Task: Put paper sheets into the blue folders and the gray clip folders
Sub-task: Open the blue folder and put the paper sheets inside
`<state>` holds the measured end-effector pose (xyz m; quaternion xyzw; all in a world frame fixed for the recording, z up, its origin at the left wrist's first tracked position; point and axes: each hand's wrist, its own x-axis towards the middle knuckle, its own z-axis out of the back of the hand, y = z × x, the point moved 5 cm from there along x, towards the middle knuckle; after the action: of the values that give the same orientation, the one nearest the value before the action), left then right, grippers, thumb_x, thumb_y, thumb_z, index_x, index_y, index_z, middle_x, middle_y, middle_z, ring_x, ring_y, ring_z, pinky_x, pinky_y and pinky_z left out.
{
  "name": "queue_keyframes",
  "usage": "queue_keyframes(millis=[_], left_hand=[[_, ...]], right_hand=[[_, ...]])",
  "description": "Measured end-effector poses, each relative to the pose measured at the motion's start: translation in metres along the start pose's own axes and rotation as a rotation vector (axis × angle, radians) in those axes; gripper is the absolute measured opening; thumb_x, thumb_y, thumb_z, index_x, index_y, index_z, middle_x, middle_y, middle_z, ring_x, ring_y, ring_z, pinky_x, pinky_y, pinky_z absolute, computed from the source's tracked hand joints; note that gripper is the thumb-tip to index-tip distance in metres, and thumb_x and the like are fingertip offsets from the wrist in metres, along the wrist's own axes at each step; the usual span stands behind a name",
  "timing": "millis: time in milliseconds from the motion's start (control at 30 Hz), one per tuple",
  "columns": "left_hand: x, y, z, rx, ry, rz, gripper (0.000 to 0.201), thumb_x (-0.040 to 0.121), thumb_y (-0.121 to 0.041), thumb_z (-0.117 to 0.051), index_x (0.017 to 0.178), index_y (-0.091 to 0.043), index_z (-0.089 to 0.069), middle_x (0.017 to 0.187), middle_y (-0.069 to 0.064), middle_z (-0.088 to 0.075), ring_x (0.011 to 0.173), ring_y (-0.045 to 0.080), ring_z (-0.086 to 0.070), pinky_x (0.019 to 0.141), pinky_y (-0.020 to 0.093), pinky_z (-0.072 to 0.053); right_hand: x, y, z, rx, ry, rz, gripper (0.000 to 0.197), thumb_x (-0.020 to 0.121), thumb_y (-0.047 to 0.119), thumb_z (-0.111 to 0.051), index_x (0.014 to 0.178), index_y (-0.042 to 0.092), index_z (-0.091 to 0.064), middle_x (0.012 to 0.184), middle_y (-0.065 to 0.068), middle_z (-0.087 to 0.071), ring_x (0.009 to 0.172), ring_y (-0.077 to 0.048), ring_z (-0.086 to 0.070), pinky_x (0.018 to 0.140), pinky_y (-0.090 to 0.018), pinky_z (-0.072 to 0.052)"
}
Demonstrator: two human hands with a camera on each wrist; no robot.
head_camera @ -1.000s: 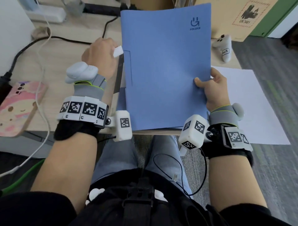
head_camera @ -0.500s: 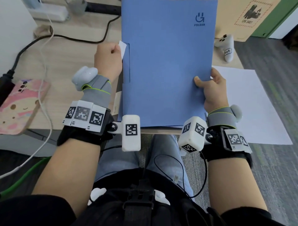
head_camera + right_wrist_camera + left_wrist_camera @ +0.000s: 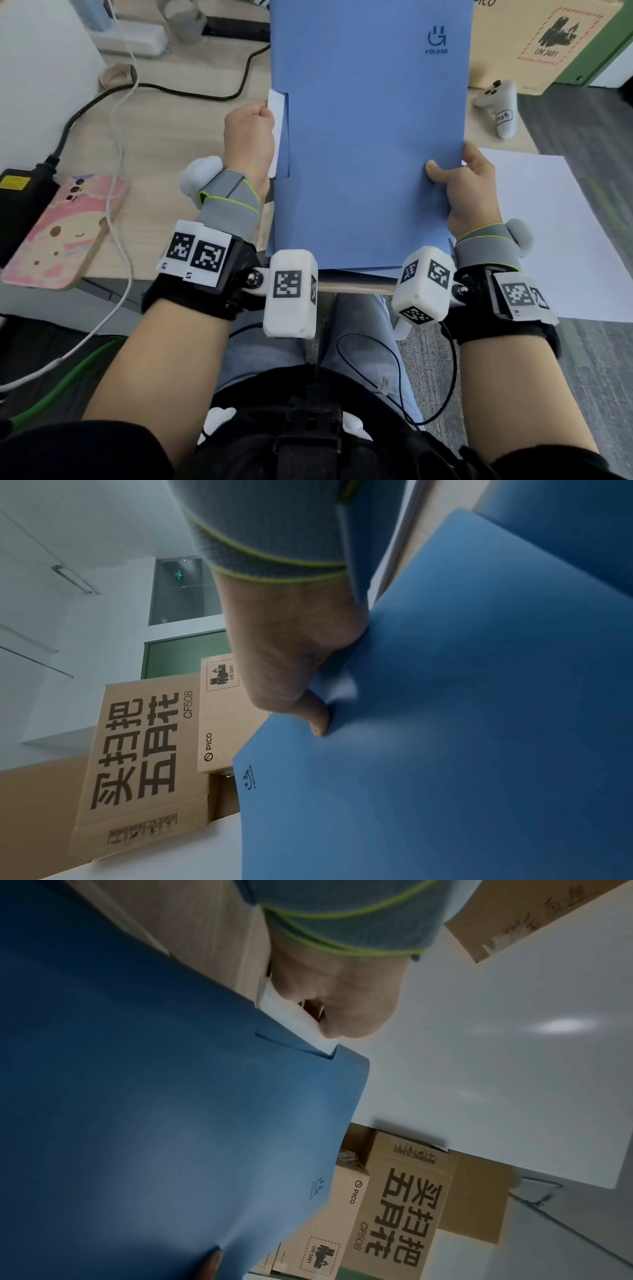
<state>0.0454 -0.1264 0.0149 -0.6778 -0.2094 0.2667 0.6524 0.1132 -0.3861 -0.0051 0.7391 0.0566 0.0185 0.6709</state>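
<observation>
I hold a closed blue folder [image 3: 370, 137] tilted up over the desk's front edge. My left hand [image 3: 248, 137] is curled round the white spine bar [image 3: 275, 113] on the folder's left edge; the left wrist view shows that hand [image 3: 335, 993] pinching the bar [image 3: 291, 1015] beside the blue cover [image 3: 171, 1123]. My right hand [image 3: 469, 185] grips the right edge, thumb on the front cover, fingers hidden behind. In the right wrist view the right hand [image 3: 294, 656] pinches the cover [image 3: 462, 750]. A white paper sheet [image 3: 534, 212] lies to the right.
The wooden desk [image 3: 171, 130] carries a pink-cased phone [image 3: 65, 233], a black power adapter [image 3: 20, 192], cables [image 3: 191, 92] and a white controller [image 3: 500, 102]. Cardboard boxes [image 3: 534, 41] stand behind. Grey carpet [image 3: 589, 137] lies to the right.
The folder has tilted up and moved away from me. My left hand has slid forward along the white spine bar; the right hand keeps its grip on the right edge.
</observation>
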Motion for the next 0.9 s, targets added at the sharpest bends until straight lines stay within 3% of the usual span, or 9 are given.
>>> queue_keyframes(millis=[133,267,367,433,533,600,667,767,900], left_hand=[[0.006,0.002,0.0,-0.021,0.0,0.028,0.04,0.082,0.007,-0.032,0.055,-0.02,-0.022,0.047,-0.011,-0.02,0.05,0.01,-0.016,0.049,0.023,-0.012],[0.009,0.006,0.0,-0.082,0.009,0.049,0.028,0.084,0.004,-0.03,0.065,-0.017,-0.024,0.064,0.0,-0.026,0.058,0.014,-0.022,0.05,0.022,-0.018],[0.005,0.003,0.004,-0.131,0.053,0.047,0.012,0.078,-0.003,-0.033,0.08,-0.011,-0.041,0.077,0.007,-0.036,0.076,0.021,-0.03,0.057,0.025,-0.025],[0.005,0.001,0.009,-0.158,0.069,0.058,0.02,0.068,-0.008,-0.037,0.087,-0.011,-0.044,0.084,0.009,-0.039,0.079,0.022,-0.033,0.061,0.026,-0.029],[0.009,0.005,0.015,-0.151,0.105,0.072,0.03,0.063,-0.011,-0.038,0.091,-0.011,-0.047,0.092,0.01,-0.044,0.081,0.023,-0.04,0.069,0.029,-0.034],[0.01,0.011,0.021,-0.109,0.095,0.121,0.02,0.065,-0.013,-0.039,0.083,-0.012,-0.048,0.091,0.008,-0.043,0.079,0.022,-0.038,0.069,0.031,-0.034],[0.013,0.02,0.028,-0.049,0.076,0.182,0.002,0.073,-0.016,-0.043,0.072,-0.016,-0.041,0.084,0.007,-0.037,0.073,0.021,-0.033,0.059,0.022,-0.035],[0.017,0.036,0.043,0.07,0.043,0.23,0.008,0.079,-0.023,-0.044,0.077,-0.015,-0.044,0.077,0.008,-0.039,0.066,0.019,-0.034,0.044,0.016,-0.027],[0.023,0.056,0.065,0.119,0.012,0.274,0.018,0.071,-0.024,-0.048,0.084,-0.014,-0.056,0.085,0.005,-0.054,0.075,0.019,-0.048,0.068,0.029,-0.04]], right_hand=[[0.001,-0.002,-0.005,0.0,0.0,-0.018,0.037,0.082,-0.012,-0.053,0.101,0.018,-0.062,0.085,0.01,-0.073,0.075,-0.009,-0.069,0.066,-0.022,-0.054],[0.001,-0.005,-0.012,0.004,0.008,-0.025,0.037,0.082,-0.012,-0.053,0.107,0.014,-0.06,0.099,0.001,-0.07,0.077,-0.01,-0.069,0.067,-0.022,-0.054],[0.002,-0.008,-0.015,0.004,0.008,-0.032,0.036,0.081,-0.011,-0.055,0.103,0.016,-0.063,0.119,-0.01,-0.064,0.083,-0.014,-0.068,0.069,-0.024,-0.054],[0.004,-0.008,-0.018,0.006,0.0,-0.04,0.035,0.079,-0.01,-0.056,0.101,0.017,-0.064,0.125,-0.013,-0.061,0.086,-0.017,-0.068,0.069,-0.025,-0.055],[0.006,-0.009,-0.022,0.004,-0.02,-0.058,0.034,0.079,-0.009,-0.057,0.104,0.014,-0.064,0.11,-0.008,-0.069,0.082,-0.017,-0.068,0.068,-0.026,-0.054],[0.008,-0.01,-0.029,0.002,-0.016,-0.073,0.032,0.081,-0.009,-0.056,0.099,0.016,-0.065,0.093,0.002,-0.072,0.074,-0.012,-0.069,0.064,-0.024,-0.054],[0.011,-0.01,-0.039,0.003,-0.009,-0.084,0.031,0.082,-0.01,-0.055,0.096,0.016,-0.064,0.081,0.01,-0.072,0.069,-0.008,-0.068,0.061,-0.021,-0.053],[0.015,-0.012,-0.053,-0.015,-0.013,-0.105,0.031,0.083,-0.011,-0.053,0.095,0.016,-0.064,0.084,0.007,-0.07,0.067,-0.009,-0.067,0.058,-0.02,-0.053],[0.023,-0.017,-0.074,-0.021,-0.035,-0.146,0.028,0.084,-0.011,-0.052,0.092,0.014,-0.062,0.085,0.003,-0.067,0.071,-0.015,-0.064,0.056,-0.021,-0.055]])
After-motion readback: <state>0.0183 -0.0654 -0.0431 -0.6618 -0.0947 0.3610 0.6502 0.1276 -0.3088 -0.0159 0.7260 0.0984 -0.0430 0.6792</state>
